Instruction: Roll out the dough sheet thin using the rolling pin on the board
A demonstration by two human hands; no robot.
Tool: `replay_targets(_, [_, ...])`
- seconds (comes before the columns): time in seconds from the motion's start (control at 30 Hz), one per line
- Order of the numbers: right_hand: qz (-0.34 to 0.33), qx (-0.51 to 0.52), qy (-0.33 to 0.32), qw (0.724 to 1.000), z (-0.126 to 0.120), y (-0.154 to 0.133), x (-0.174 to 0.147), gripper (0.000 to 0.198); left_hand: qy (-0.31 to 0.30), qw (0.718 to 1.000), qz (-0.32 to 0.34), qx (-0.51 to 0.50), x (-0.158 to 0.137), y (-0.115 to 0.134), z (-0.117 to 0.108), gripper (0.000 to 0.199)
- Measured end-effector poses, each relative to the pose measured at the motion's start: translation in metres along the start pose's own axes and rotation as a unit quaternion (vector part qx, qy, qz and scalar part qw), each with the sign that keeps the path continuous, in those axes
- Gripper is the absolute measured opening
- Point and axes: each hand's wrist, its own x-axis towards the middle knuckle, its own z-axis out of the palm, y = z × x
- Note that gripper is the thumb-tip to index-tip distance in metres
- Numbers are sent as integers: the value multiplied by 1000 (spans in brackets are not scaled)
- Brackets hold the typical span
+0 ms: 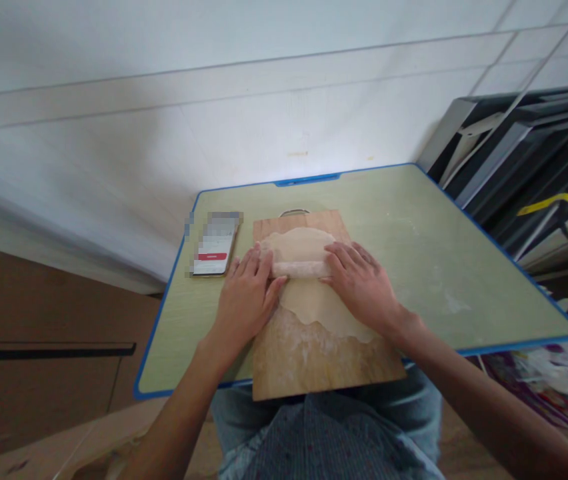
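A thin sheet of pale dough [314,303] lies on a floured wooden board [314,363]. A rolling pin [300,269] lies across the dough, with dough wrapped partly over it. My left hand [247,293] presses flat on the pin's left end, fingers together. My right hand [361,283] presses flat on its right end. Both palms rest on the pin rather than gripping around it.
The board sits on a small green table with a blue rim [464,267]. A phone [215,245] lies on the table left of the board. A white wall stands behind. Dark stacked frames [529,153] lean at the right.
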Motion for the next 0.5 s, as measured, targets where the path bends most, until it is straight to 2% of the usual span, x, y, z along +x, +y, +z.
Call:
replay_targets(0.2, [16, 14, 38, 999, 4, 14, -12, 32, -18, 1000, 12, -9, 14, 0, 4, 51])
replay_targets(0.33, [32, 31, 39, 998, 10, 25, -3, 44, -34, 999, -2, -1, 45, -1, 6, 53])
replay_targets(0.5, [72, 43, 15, 996, 15, 36, 17, 48, -38, 999, -20, 11, 83, -2, 9, 56])
